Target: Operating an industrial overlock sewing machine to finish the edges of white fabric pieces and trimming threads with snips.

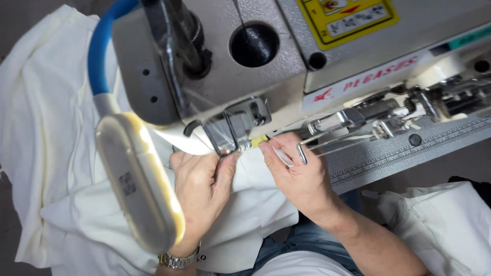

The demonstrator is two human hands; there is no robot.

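Head view: cream fabric held under the presser foot of a grey sewing machine.
Left hand is laid flat, pinning the cloth; right hand is pinched narrowly on small tweezers. Fingertips beside the foot could be caught, or the cloth skewed by uneven pressure.

Both forearms are bare, with no sleeves showing. The left hand carries a silver metal-link wristwatch at the wrist, just below the pale lamp head. The right hand wears nothing. Blue denim jeans cover the lap beneath the wristwatch's right side
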